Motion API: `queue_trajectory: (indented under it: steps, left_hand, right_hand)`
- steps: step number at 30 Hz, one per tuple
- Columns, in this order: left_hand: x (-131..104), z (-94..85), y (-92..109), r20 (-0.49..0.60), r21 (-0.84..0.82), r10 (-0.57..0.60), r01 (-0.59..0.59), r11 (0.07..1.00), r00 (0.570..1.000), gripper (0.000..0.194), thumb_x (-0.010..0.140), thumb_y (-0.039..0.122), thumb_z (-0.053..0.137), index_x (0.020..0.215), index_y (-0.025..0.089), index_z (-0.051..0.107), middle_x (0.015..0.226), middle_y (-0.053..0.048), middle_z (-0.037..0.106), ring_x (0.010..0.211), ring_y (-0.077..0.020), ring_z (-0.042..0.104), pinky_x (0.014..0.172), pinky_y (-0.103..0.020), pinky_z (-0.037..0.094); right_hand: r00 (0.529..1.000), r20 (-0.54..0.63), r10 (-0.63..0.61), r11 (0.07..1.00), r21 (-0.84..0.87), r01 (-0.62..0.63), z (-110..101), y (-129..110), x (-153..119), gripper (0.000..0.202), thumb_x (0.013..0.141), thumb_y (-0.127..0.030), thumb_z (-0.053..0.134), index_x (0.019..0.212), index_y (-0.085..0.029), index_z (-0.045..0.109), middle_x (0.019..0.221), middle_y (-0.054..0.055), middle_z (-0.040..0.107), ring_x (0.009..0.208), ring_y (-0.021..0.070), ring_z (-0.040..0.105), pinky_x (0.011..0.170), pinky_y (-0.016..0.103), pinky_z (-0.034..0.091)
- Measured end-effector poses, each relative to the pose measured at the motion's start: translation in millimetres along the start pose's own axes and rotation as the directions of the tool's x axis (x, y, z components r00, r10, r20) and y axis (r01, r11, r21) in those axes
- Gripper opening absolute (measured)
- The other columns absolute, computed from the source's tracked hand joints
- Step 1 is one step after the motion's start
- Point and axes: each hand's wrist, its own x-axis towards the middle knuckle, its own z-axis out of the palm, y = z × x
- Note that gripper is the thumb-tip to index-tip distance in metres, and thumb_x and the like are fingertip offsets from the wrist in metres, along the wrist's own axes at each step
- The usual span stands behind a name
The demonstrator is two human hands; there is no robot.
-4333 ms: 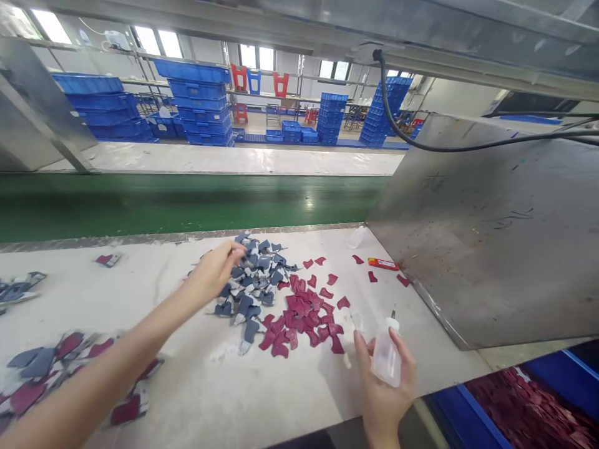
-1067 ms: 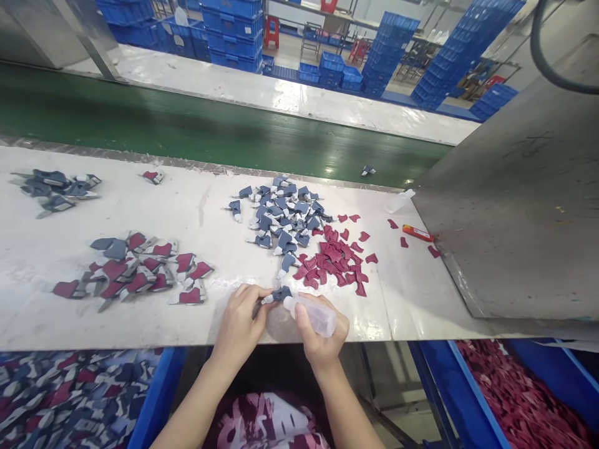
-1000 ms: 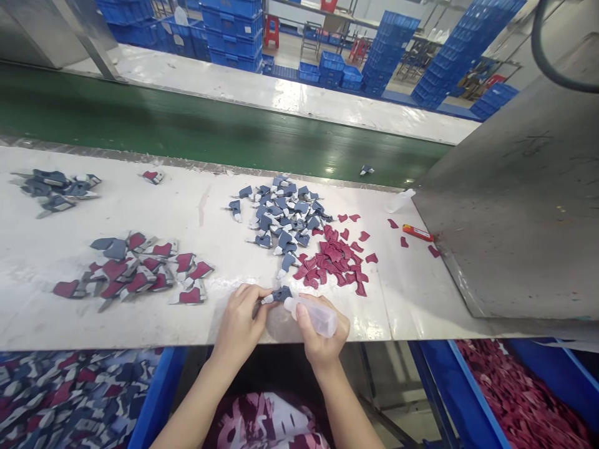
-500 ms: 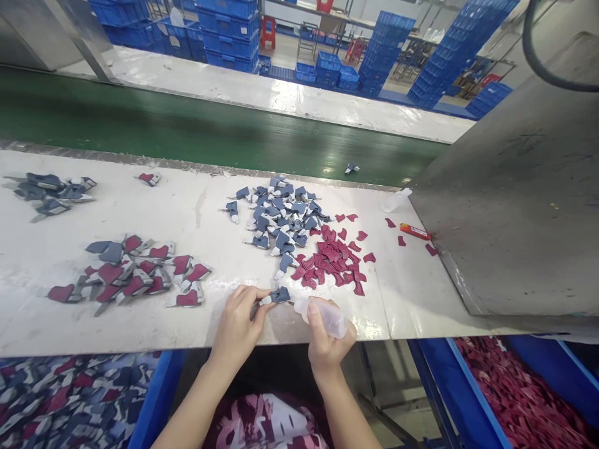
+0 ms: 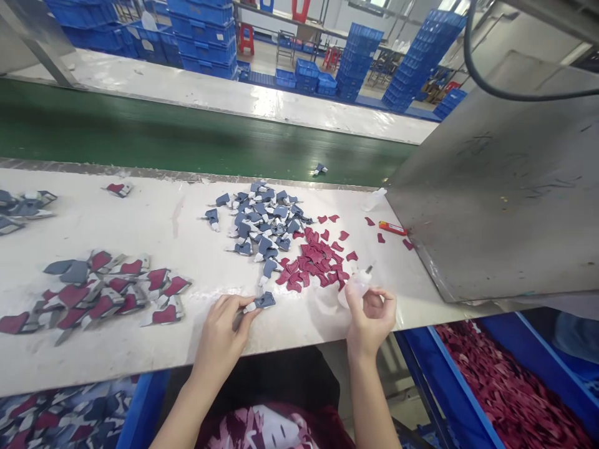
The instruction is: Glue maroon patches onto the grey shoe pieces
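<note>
Between the thumb and fingers of my left hand [image 5: 225, 324] is a blue-grey and white piece [image 5: 264, 300], held just over the white table near its front edge. My right hand [image 5: 372, 318] has its thumb and fingers around a translucent bottle [image 5: 359, 284], whose dark thin tip points up and to the right. Just beyond the bottle lies a pile of maroon pieces [image 5: 314, 254]. A heap of blue-grey and white pieces [image 5: 269, 218] adjoins it on the left. Farther left are pieces with maroon tops [image 5: 105, 305].
A green belt [image 5: 210, 134] runs behind the white table [image 5: 290, 318], with one piece on it. A metal box [image 5: 505, 187] stands at right, a red-orange cutter [image 5: 392, 228] beside it. Blue bins [image 5: 472, 390] sit below the table edge.
My right hand has moved right with the bottle, away from the piece, and the bottle now tips upward. My left hand still holds the piece. The whole view has shifted.
</note>
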Motion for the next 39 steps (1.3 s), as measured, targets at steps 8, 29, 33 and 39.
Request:
queue_trajectory:
  steps: [8,29,33,39]
  left_hand:
    - [0,0.3,-2,-0.013,0.017,0.010,-0.009,1.000,1.000,0.009,0.091,0.032,0.060,0.092,0.023,0.062,0.092,-0.004,0.067,0.091,-0.0228,0.063,0.079,-0.034,0.049]
    - [-1,-6.7,-1,0.028,-0.125,-0.167,0.170,0.978,0.985,0.019,0.089,0.042,0.062,0.092,0.023,0.065,0.100,-0.005,0.073,0.097,-0.0234,0.070,0.077,-0.031,0.055]
    - [-2,-8.1,1,0.037,-0.234,-0.257,0.259,0.937,0.966,0.021,0.086,0.044,0.065,0.092,0.023,0.066,0.101,-0.005,0.077,0.100,-0.0249,0.072,0.081,-0.033,0.057]
    - [-1,-4.4,14,-0.125,-0.410,-0.346,0.269,0.871,0.930,0.023,0.081,0.039,0.072,0.094,0.020,0.068,0.100,-0.006,0.078,0.097,-0.0246,0.073,0.085,-0.033,0.059]
  right_hand:
    - [0.999,-0.034,-0.027,0.970,-0.241,0.018,-8,10,13,0.058,0.061,-0.042,0.086,0.105,-0.020,0.054,0.100,0.009,0.070,0.093,0.0253,0.069,0.087,0.045,0.054]
    - [0.630,0.688,-0.360,0.529,-0.405,0.745,28,-14,13,0.031,0.078,-0.021,0.080,0.098,-0.044,0.074,0.130,0.004,0.050,0.123,0.0329,0.040,0.096,0.053,0.039]
    - [0.640,0.728,-0.246,0.593,-0.409,0.693,40,-12,20,0.024,0.077,-0.023,0.080,0.096,-0.036,0.074,0.121,0.007,0.057,0.120,0.0338,0.042,0.092,0.053,0.040]
    - [0.780,0.622,-0.065,0.963,-0.165,0.212,38,-23,2,0.010,0.081,-0.028,0.072,0.079,-0.021,0.065,0.080,0.001,0.066,0.077,0.0182,0.061,0.074,0.035,0.051]
